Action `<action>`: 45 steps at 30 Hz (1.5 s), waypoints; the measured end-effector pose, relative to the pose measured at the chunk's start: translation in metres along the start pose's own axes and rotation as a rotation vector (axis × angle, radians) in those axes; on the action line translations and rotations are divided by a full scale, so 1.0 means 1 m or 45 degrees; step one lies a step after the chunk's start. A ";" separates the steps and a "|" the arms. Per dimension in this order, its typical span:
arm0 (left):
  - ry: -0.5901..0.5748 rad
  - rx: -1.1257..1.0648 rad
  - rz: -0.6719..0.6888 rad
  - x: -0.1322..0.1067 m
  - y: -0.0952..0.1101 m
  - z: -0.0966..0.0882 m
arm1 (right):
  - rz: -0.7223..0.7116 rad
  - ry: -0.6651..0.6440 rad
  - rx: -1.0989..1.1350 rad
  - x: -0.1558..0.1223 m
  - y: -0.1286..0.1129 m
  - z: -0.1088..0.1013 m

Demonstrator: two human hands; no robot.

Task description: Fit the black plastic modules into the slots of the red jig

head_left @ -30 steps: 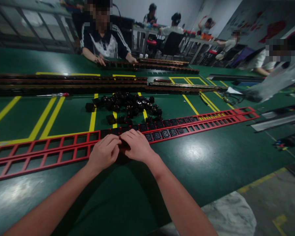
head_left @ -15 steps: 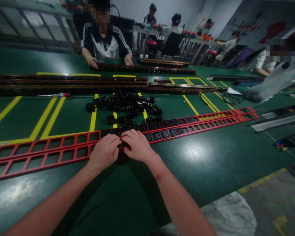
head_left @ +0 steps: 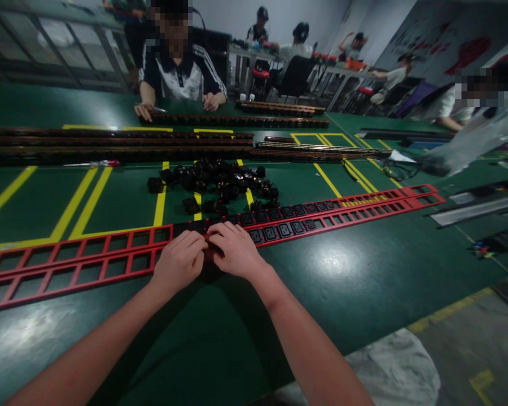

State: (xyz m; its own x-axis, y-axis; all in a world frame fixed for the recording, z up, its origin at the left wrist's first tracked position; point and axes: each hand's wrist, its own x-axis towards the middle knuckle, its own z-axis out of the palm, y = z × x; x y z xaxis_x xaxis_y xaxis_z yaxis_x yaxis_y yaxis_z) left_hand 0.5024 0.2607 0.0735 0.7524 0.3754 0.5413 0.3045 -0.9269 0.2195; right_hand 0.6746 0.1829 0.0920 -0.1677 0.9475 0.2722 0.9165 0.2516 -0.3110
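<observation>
A long red frame (head_left: 129, 265) with two rows of rectangular openings runs across the table, its right end farther away. Black power sockets (head_left: 284, 229) fill several openings around its middle and to the right; the openings at the left end are bare. My left hand (head_left: 182, 256) is curled over the lower row near the middle. Close beside it, almost touching, my right hand (head_left: 232, 246) bends its fingers onto the same row. Both thumbs and fingertips come together low on the frame, and what they pinch is hidden beneath them.
Beyond the frame lies a heap of loose black sockets (head_left: 220, 177). Long dark metal strips (head_left: 118, 144) stretch across behind it, with a screwdriver (head_left: 95, 163) nearby. Opposite me a co-worker (head_left: 180, 79) handles another strip. Clear plastic wrap (head_left: 457, 146) lies at the right.
My hands and the red frame look almost the same as before. Across the table, the co-worker's hands and the strip there have shifted left.
</observation>
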 end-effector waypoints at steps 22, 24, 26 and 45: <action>-0.068 0.083 -0.262 0.007 -0.005 -0.001 | 0.043 0.085 0.087 0.001 0.002 0.006; -0.074 0.138 -0.301 0.009 -0.015 -0.004 | 0.039 0.094 0.106 0.001 0.002 0.005; -0.093 0.236 -0.329 0.010 -0.030 -0.007 | 0.036 0.097 0.123 0.000 0.002 0.005; -0.314 0.254 -0.626 0.011 -0.059 -0.010 | 0.031 0.131 0.152 0.000 0.003 0.007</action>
State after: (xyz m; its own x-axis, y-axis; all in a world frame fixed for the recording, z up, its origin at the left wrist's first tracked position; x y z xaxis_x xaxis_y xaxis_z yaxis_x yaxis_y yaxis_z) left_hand 0.4871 0.3201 0.0745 0.6016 0.7722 0.2043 0.7382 -0.6352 0.2272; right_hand 0.6745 0.1852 0.0844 -0.1027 0.9300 0.3530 0.8689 0.2566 -0.4232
